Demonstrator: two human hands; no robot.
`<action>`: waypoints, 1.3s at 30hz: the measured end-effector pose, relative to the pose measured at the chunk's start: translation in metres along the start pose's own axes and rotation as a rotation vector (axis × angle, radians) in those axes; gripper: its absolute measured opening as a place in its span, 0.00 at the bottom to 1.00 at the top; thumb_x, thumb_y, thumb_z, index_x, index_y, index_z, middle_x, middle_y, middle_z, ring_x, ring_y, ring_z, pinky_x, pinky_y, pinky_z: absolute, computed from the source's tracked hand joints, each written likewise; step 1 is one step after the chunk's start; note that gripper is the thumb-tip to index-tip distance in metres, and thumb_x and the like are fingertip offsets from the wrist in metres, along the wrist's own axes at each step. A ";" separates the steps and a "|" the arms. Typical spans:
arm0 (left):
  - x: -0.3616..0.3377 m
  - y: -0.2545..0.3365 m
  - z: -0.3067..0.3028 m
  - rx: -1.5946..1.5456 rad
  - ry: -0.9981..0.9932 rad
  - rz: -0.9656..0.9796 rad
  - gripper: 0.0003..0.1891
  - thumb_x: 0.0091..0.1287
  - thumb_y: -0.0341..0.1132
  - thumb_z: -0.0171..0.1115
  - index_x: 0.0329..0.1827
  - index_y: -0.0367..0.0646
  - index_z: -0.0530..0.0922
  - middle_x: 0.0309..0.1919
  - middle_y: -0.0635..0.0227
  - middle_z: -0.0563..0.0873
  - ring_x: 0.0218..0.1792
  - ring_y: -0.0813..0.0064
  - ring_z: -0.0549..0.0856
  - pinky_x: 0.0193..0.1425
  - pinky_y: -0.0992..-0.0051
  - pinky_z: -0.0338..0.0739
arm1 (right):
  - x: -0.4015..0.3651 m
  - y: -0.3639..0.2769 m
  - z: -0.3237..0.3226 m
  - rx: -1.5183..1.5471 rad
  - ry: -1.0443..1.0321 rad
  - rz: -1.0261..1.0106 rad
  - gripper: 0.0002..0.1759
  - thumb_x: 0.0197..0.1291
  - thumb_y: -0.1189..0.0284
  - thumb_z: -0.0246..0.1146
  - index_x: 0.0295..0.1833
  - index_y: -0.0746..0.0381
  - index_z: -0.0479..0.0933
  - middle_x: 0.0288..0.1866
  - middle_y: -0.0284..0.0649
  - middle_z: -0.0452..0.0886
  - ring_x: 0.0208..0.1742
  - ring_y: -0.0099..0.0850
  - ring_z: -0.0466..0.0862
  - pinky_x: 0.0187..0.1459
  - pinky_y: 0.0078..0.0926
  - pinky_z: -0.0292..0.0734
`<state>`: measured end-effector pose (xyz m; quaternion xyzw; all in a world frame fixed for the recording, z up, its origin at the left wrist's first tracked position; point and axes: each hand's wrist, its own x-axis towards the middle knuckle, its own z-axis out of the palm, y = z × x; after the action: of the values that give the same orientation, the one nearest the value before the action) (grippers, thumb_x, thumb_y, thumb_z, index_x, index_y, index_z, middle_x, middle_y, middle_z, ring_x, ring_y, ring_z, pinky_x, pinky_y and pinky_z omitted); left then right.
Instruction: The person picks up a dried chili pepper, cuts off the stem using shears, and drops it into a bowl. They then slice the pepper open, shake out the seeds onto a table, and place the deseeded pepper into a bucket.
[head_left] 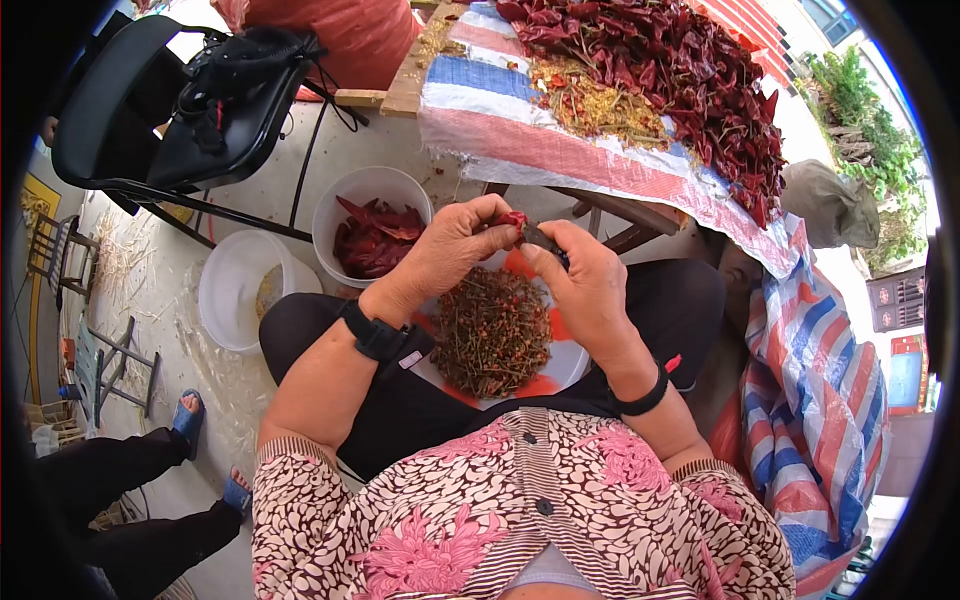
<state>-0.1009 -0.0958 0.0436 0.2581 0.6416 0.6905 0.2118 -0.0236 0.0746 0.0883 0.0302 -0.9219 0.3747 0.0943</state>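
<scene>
Over my lap, my left hand (468,238) pinches a dried red chili (515,220) between thumb and fingertips. Close against it, my right hand (585,275) is closed on a small dark flat tool (540,238); its exact kind is partly hidden by the fingers. Below both hands, a heap of chili stems (490,335) with red bits fills the middle of a red-and-white basin (570,362) between my legs. A white bucket (322,215) holding dried red chilies (375,240) stands just left of my left hand.
Ahead, a table covered with a striped sheet (490,130) bears a big pile of dried chilies (670,80) and yellow seeds (600,105). To the left are a second white bucket (225,290), a black folding chair (220,110) and another person's sandalled feet (190,415). Striped sheeting (815,400) hangs at right.
</scene>
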 end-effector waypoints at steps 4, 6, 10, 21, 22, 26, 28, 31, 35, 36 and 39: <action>-0.001 0.010 0.000 -0.119 -0.046 -0.043 0.07 0.69 0.36 0.61 0.41 0.42 0.79 0.33 0.80 0.80 0.37 0.90 0.75 0.44 0.84 0.71 | 0.003 0.021 0.010 0.584 -0.138 0.101 0.11 0.64 0.66 0.62 0.45 0.63 0.77 0.28 0.34 0.77 0.24 0.23 0.75 0.26 0.22 0.67; -0.002 0.014 -0.002 -0.131 -0.084 -0.031 0.07 0.70 0.35 0.61 0.42 0.42 0.78 0.33 0.78 0.81 0.37 0.89 0.76 0.45 0.84 0.72 | 0.002 0.015 -0.001 1.020 -0.333 0.390 0.11 0.67 0.66 0.60 0.44 0.63 0.76 0.25 0.29 0.73 0.19 0.17 0.70 0.19 0.16 0.61; -0.001 0.004 -0.004 -0.313 -0.183 -0.015 0.06 0.70 0.35 0.59 0.42 0.42 0.78 0.34 0.74 0.83 0.36 0.86 0.79 0.45 0.82 0.74 | -0.003 0.020 0.001 1.317 -0.452 0.438 0.11 0.70 0.65 0.56 0.43 0.62 0.74 0.24 0.27 0.68 0.14 0.13 0.61 0.15 0.12 0.53; -0.005 0.005 -0.002 -0.351 -0.200 -0.032 0.08 0.71 0.37 0.58 0.43 0.42 0.78 0.32 0.73 0.82 0.34 0.85 0.79 0.43 0.82 0.74 | -0.013 0.028 0.014 1.571 -0.519 0.413 0.12 0.70 0.64 0.55 0.43 0.62 0.73 0.25 0.27 0.68 0.15 0.13 0.61 0.17 0.12 0.54; -0.005 0.005 -0.001 -0.331 -0.185 -0.031 0.08 0.72 0.37 0.58 0.43 0.42 0.78 0.32 0.74 0.82 0.34 0.85 0.79 0.43 0.83 0.73 | -0.012 0.026 0.013 1.422 -0.455 0.380 0.11 0.70 0.64 0.56 0.44 0.62 0.73 0.26 0.27 0.69 0.16 0.12 0.61 0.17 0.12 0.53; -0.005 0.006 0.000 -0.266 -0.122 -0.003 0.09 0.72 0.39 0.57 0.43 0.42 0.78 0.31 0.76 0.80 0.35 0.86 0.78 0.43 0.83 0.73 | -0.011 0.018 0.007 1.050 -0.308 0.289 0.12 0.68 0.67 0.60 0.48 0.65 0.75 0.33 0.26 0.75 0.27 0.11 0.68 0.28 0.10 0.63; -0.007 0.011 0.001 -0.267 -0.097 -0.009 0.09 0.73 0.39 0.56 0.43 0.42 0.78 0.32 0.76 0.80 0.36 0.86 0.78 0.43 0.83 0.73 | -0.015 0.006 0.005 0.934 -0.227 0.250 0.12 0.68 0.68 0.60 0.49 0.66 0.75 0.34 0.27 0.76 0.32 0.12 0.72 0.34 0.11 0.68; -0.006 0.006 0.001 -0.289 -0.098 0.018 0.09 0.73 0.39 0.56 0.44 0.42 0.78 0.33 0.76 0.80 0.36 0.86 0.78 0.44 0.83 0.73 | -0.018 0.012 0.006 0.832 -0.173 0.233 0.13 0.67 0.68 0.60 0.48 0.67 0.74 0.36 0.28 0.78 0.38 0.14 0.74 0.42 0.14 0.70; -0.005 0.003 0.003 -0.302 -0.099 -0.005 0.10 0.73 0.39 0.57 0.44 0.41 0.78 0.34 0.76 0.80 0.37 0.87 0.77 0.45 0.84 0.73 | -0.014 0.018 0.014 0.708 -0.104 0.099 0.13 0.65 0.67 0.62 0.47 0.66 0.75 0.34 0.30 0.78 0.36 0.15 0.74 0.39 0.16 0.71; -0.005 0.005 0.003 -0.269 -0.094 -0.010 0.10 0.72 0.39 0.57 0.44 0.41 0.78 0.33 0.76 0.79 0.37 0.87 0.77 0.45 0.84 0.73 | -0.013 0.019 0.014 0.631 -0.092 0.067 0.13 0.65 0.67 0.63 0.47 0.66 0.75 0.34 0.31 0.78 0.35 0.16 0.74 0.39 0.17 0.71; -0.007 0.006 0.002 -0.172 -0.079 -0.015 0.11 0.72 0.40 0.57 0.44 0.41 0.79 0.31 0.76 0.79 0.36 0.87 0.77 0.44 0.84 0.73 | -0.011 0.017 0.013 0.475 -0.061 0.038 0.14 0.62 0.66 0.64 0.47 0.64 0.75 0.33 0.35 0.78 0.33 0.21 0.76 0.37 0.22 0.72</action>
<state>-0.0942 -0.0989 0.0488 0.2612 0.5731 0.7308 0.2632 -0.0165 0.0776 0.0651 0.0453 -0.8107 0.5817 0.0494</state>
